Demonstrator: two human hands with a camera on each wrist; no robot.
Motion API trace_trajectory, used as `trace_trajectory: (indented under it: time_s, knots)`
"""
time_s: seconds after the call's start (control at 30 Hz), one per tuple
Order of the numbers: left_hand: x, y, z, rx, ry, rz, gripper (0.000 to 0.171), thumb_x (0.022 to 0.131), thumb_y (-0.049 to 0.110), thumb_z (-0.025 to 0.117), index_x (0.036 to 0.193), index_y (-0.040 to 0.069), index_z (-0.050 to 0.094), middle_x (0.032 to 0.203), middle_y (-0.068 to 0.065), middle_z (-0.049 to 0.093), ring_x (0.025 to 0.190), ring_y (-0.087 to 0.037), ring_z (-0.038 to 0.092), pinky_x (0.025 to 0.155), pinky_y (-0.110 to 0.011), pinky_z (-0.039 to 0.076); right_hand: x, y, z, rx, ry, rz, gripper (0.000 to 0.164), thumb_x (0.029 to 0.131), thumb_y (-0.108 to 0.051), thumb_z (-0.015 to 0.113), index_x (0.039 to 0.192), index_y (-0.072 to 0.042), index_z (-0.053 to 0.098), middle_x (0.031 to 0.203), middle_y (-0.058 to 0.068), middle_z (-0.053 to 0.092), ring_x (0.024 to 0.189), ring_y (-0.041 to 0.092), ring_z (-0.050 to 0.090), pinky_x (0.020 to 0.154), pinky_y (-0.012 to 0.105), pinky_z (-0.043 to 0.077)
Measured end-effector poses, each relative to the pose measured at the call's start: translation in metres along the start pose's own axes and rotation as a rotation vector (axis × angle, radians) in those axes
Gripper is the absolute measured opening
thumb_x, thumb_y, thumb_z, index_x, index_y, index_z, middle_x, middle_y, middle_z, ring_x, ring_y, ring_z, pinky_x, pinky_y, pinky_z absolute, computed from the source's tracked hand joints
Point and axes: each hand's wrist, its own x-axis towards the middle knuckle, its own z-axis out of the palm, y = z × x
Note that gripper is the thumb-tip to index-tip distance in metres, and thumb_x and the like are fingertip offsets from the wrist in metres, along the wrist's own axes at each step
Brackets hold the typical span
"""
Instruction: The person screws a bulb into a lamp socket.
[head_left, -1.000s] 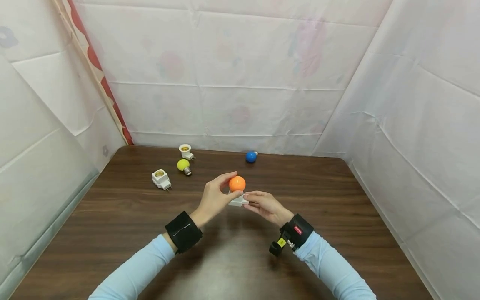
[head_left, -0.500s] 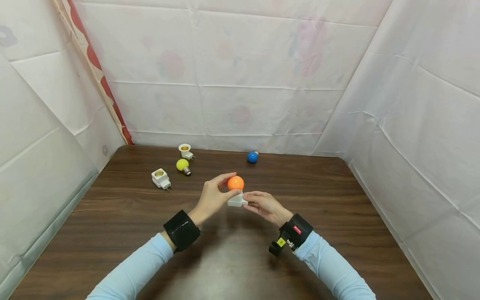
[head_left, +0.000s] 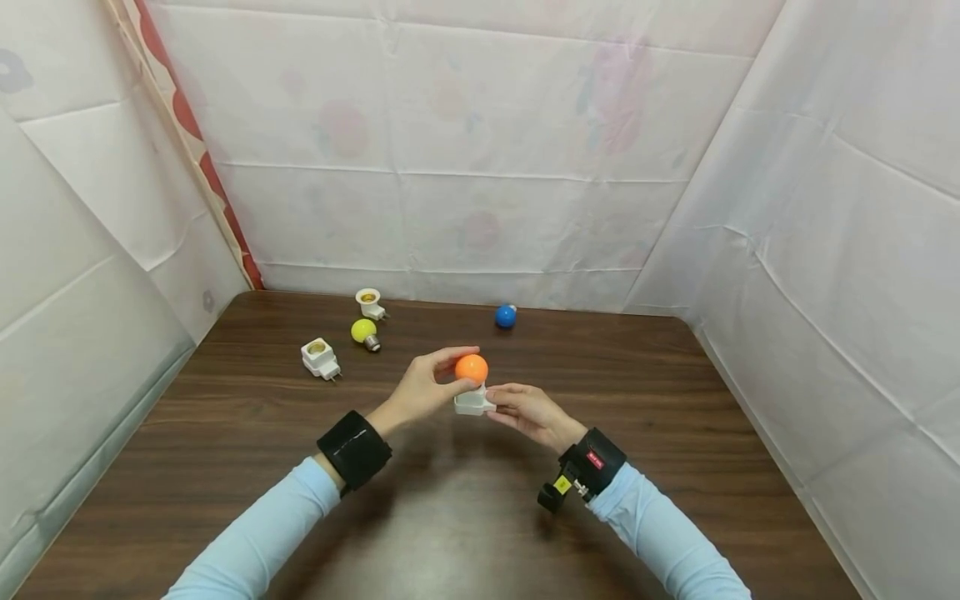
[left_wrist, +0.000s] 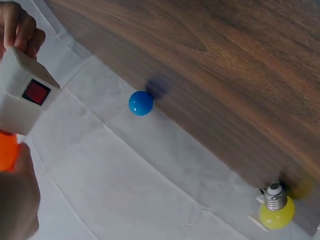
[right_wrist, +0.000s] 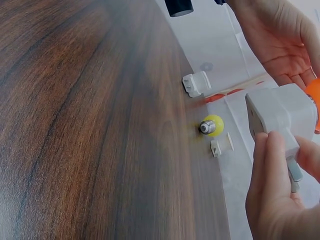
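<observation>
My left hand [head_left: 420, 392] holds an orange light bulb [head_left: 472, 368] between thumb and fingers, thumb at the near side. Directly below the bulb is a white plug-in lamp socket [head_left: 470, 403], which my right hand [head_left: 531, 414] pinches at its plug end. Seen from the right wrist, the bulb's metal screw base just shows at the mouth of the socket [right_wrist: 285, 111], and a plug prong [right_wrist: 294, 172] sticks out past my fingers. A dark red switch [left_wrist: 36, 92] on the socket's side faces the left wrist camera. Both things are held up over the table.
On the brown wooden table [head_left: 600, 375] lie a yellow bulb [head_left: 364, 332], a round white socket [head_left: 368, 302] and a squarish white socket [head_left: 320, 359], all left of my hands. A blue bulb [head_left: 506, 316] lies near the back edge. White sheeting [head_left: 450, 167] encloses the table.
My left wrist and forearm have swung a little to the left and downward, with the fingers staying at the orange bulb. Bulb and socket have shifted slightly left. My right hand barely moves.
</observation>
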Motion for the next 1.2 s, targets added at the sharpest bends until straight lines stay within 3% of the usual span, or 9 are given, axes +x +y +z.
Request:
trace_trajectory:
  time_s: [0.23,0.37,0.5,0.63,0.77,0.9,1.03,1.2]
  knots:
    - [0.005,-0.032,-0.002,-0.072,-0.069,-0.009,0.046,0.085,0.007,0.063,0.13,0.006,0.051,0.129,-0.014,0.054,0.112,-0.026,0.055,0.091,-0.033,0.049,-0.002,0.001,0.0,-0.017,-0.028,0.006,0.038,0.091,-0.008,0.055,0.125,0.008,0.046,0.1,0.009,0.06,0.087,0.013,0.064,0.083,0.025,0.052]
    - [0.006,-0.037,-0.002,-0.081,-0.074,0.012,0.046,0.085,0.008,0.064,0.13,0.008,0.051,0.128,-0.011,0.055,0.111,-0.024,0.056,0.09,-0.026,0.049,-0.002,0.001,0.001,-0.016,-0.029,0.008,0.039,0.091,-0.008,0.056,0.125,0.008,0.046,0.099,0.008,0.061,0.086,0.012,0.064,0.083,0.024,0.052]
    - [0.007,-0.037,-0.001,-0.11,-0.069,0.043,0.049,0.084,0.008,0.066,0.131,0.006,0.05,0.129,-0.012,0.054,0.112,-0.025,0.057,0.09,-0.026,0.049,-0.002,0.001,0.0,-0.01,-0.02,0.007,0.039,0.091,-0.008,0.056,0.125,0.008,0.046,0.098,0.007,0.062,0.086,0.012,0.064,0.083,0.024,0.052]
    - [0.007,-0.035,0.002,-0.105,-0.015,0.017,0.053,0.081,0.012,0.069,0.131,0.009,0.051,0.131,-0.011,0.053,0.113,-0.026,0.056,0.091,-0.033,0.049,-0.002,0.001,0.0,-0.006,-0.014,0.002,0.04,0.09,-0.008,0.056,0.125,0.008,0.046,0.097,0.006,0.062,0.086,0.012,0.064,0.083,0.025,0.052]
    - [0.005,-0.031,0.006,-0.005,0.088,-0.011,0.056,0.076,0.021,0.075,0.128,0.013,0.054,0.128,-0.007,0.057,0.113,-0.022,0.057,0.091,-0.038,0.049,-0.001,0.001,0.0,-0.006,-0.013,-0.008,0.039,0.091,-0.006,0.055,0.125,0.008,0.047,0.096,0.005,0.063,0.086,0.011,0.064,0.084,0.025,0.052]
    - [0.004,-0.027,0.009,0.07,0.158,0.029,0.056,0.074,0.021,0.077,0.125,0.01,0.056,0.123,-0.009,0.06,0.11,-0.022,0.059,0.09,-0.038,0.05,-0.001,0.001,0.0,-0.001,-0.009,-0.013,0.037,0.091,-0.005,0.055,0.125,0.008,0.048,0.096,0.005,0.063,0.086,0.011,0.064,0.084,0.025,0.052]
    - [0.004,-0.026,0.012,0.117,0.191,0.065,0.052,0.073,0.018,0.077,0.12,0.007,0.059,0.116,-0.01,0.064,0.103,-0.021,0.063,0.086,-0.035,0.052,0.0,0.001,0.0,0.006,0.001,-0.01,0.035,0.091,-0.005,0.055,0.123,0.007,0.05,0.097,0.005,0.063,0.086,0.012,0.064,0.082,0.025,0.053]
    - [0.004,-0.029,0.013,0.137,0.198,0.064,0.048,0.074,0.02,0.076,0.118,0.008,0.061,0.113,-0.008,0.065,0.097,-0.019,0.065,0.083,-0.033,0.053,0.0,0.001,-0.001,0.003,-0.002,-0.009,0.035,0.091,-0.005,0.054,0.124,0.007,0.049,0.097,0.005,0.063,0.086,0.012,0.063,0.082,0.024,0.053]
